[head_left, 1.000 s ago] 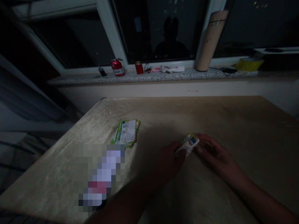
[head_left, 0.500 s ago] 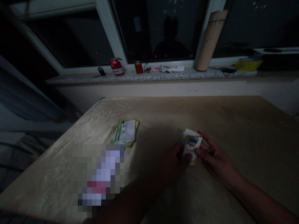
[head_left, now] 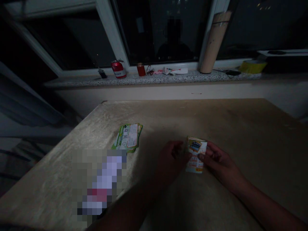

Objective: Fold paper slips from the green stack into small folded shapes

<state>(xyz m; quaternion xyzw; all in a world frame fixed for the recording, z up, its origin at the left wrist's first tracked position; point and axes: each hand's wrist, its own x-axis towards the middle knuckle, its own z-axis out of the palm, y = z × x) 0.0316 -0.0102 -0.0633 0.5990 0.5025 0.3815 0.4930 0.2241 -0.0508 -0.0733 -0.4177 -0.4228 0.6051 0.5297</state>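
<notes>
Both my hands hold a small stack of printed cards [head_left: 195, 154], white and orange with a blue patch, tilted up off the tan table [head_left: 240, 128]. My left hand [head_left: 171, 163] grips the stack's left edge with curled fingers. My right hand [head_left: 219, 165] pinches its right side, thumb on the face. A second set of green and white cards [head_left: 127, 138] lies flat on the table to the left, apart from both hands.
The room is dim. A pixelated patch [head_left: 102, 183] covers part of the table's near left. On the stone windowsill [head_left: 154, 78] stand a red can [head_left: 116, 69], a small red cylinder [head_left: 141, 69], a cardboard tube [head_left: 213, 41], scattered papers and a yellow tape roll [head_left: 253, 66].
The card stack has been lifted from lying low on the table and turned upright between my hands, its printed face now toward me. My hands drew slightly closer.
</notes>
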